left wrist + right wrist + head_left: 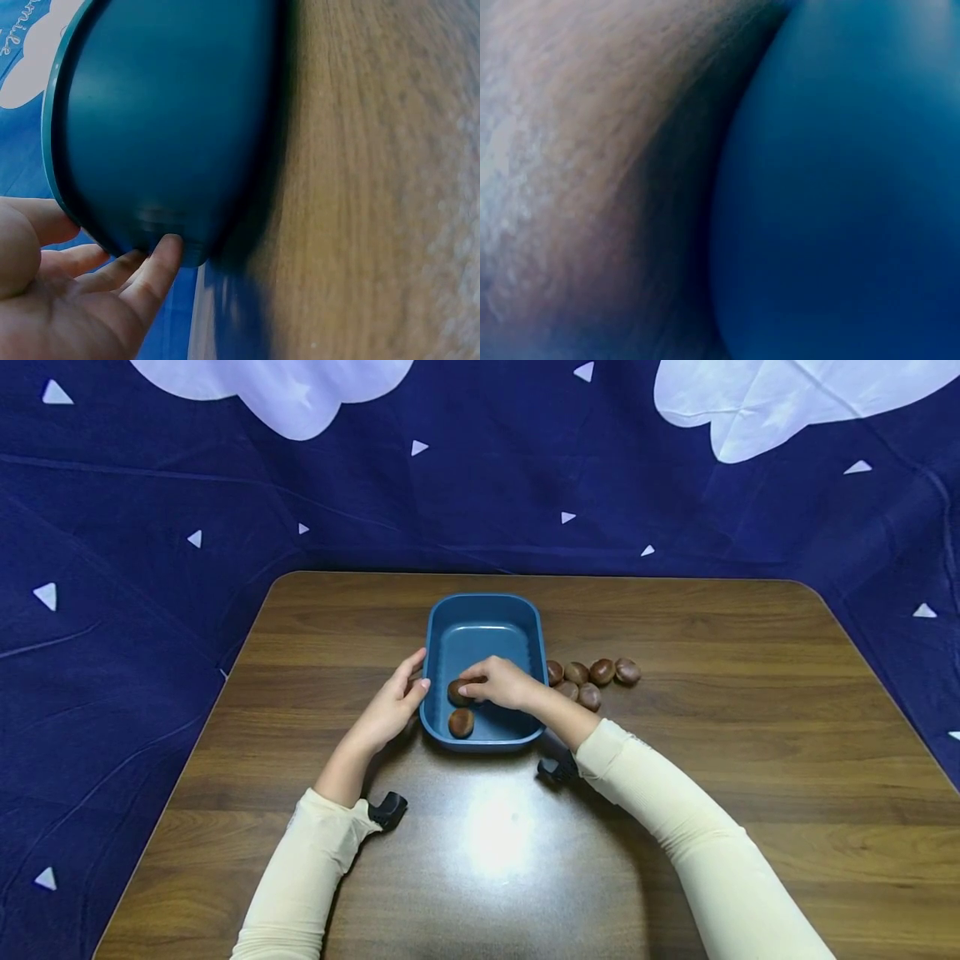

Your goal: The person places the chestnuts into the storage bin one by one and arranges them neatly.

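The right hand point(504, 682) pinches a chestnut point(454, 693) low inside the blue tray point(483, 746), mid-frame, just above a second chestnut point(461, 723); the left hand point(386, 710), fingers fairly straight, touches the tray's left side. More chestnuts point(602, 672) lie right of centre on the table point(750, 735).

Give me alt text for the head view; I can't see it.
A person's right hand pinches a chestnut inside a blue tub while the left hand touches its left side. Another chestnut lies in the tub; more chestnuts sit on the wooden table to its right.

Strong tbl point(750, 727) glare, R-wrist cam blurry
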The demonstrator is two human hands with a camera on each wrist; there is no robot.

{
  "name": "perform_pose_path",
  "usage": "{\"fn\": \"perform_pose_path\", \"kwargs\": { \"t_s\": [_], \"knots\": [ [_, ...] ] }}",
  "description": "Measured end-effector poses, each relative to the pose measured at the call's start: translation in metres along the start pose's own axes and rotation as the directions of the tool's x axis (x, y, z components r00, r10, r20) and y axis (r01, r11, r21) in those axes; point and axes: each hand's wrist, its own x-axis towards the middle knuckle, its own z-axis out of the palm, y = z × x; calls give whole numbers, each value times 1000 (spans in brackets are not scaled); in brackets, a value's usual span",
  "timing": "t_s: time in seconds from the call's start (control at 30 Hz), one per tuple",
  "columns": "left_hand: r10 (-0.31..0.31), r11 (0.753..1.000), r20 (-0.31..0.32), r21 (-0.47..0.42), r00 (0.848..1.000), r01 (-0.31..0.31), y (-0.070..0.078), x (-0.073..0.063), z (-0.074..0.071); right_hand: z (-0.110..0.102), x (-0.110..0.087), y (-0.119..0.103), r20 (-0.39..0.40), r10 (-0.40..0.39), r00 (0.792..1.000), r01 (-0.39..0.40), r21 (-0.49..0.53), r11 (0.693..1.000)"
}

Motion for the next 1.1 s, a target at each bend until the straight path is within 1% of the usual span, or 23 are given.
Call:
{"fn": "perform_pose_path", "kwargs": {
  "t_s": [0.13,0.23,0.37,0.5,0.7,0.83,0.97,1.1],
  "knots": [
    [-5,1000,-4,6,1000,5,0,0,0,0,-1,0,22,3,1000,-2,-21,1000],
    [-9,1000,-5,9,1000,9,1,0,0,0,0,1,22,3,1000,-3,-11,1000],
    [-8,1000,-1,3,1000,8,0,0,-1,0,0,2,-12,-10,1000,10,37,999],
    [-6,1000,-2,-1,1000,6,-1,0,0,-1,0,4,-54,-38,998,43,90,995],
    [-4,1000,-1,-8,1000,4,-1,0,0,-4,-3,4,-90,-80,993,93,153,984],
    [4,1000,-5,5,1000,-4,-1,-1,0,-8,-9,3,-130,-133,983,150,133,980],
    [-2,1000,-14,30,1000,2,-1,-1,1,-11,-16,5,-173,-189,967,209,106,972],
    [-6,999,-17,37,1000,6,-1,0,1,-15,-25,7,-216,-223,951,254,128,959]
  ]
}}
